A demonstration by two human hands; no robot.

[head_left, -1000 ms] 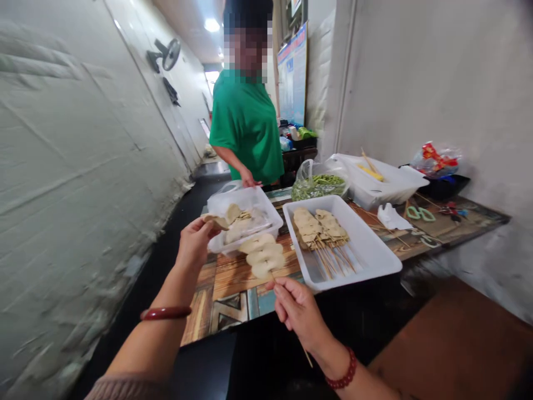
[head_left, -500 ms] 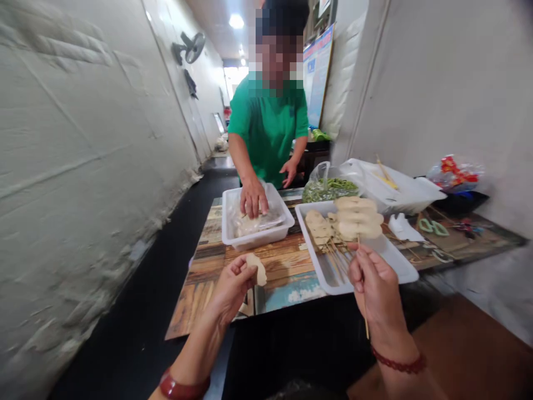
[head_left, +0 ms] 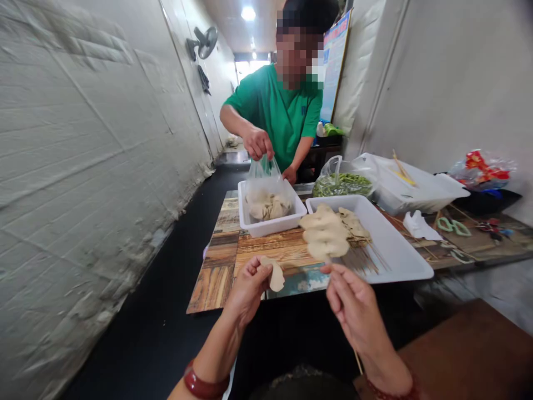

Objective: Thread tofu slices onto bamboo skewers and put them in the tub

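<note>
My left hand (head_left: 250, 286) pinches a pale, flat oval slice (head_left: 276, 276) between thumb and fingers, just past the table's near edge. In my right hand (head_left: 353, 305) is a thin wooden skewer (head_left: 358, 361), its lower end sticking out below the palm. Several pale slices (head_left: 325, 233) are threaded on the skewer's upper part, held above the table and the left rim of a white tray (head_left: 410, 266). Inside that tray lie finished-looking skewers of similar slices (head_left: 353, 225), sticks pointing toward me.
Across the table (head_left: 258, 250), a person in a green shirt (head_left: 287, 119) grips a clear plastic bag (head_left: 264, 172) of slices in a white bin (head_left: 272, 228). Behind the tray are a bag of green vegetables (head_left: 343, 184) and another white container (head_left: 416, 191). Green-handled scissors (head_left: 453, 226) lie right.
My right hand has brought the loaded skewer left, away from over the tray, closer to my left hand. The other person has gathered and lifted the top of the plastic bag.
</note>
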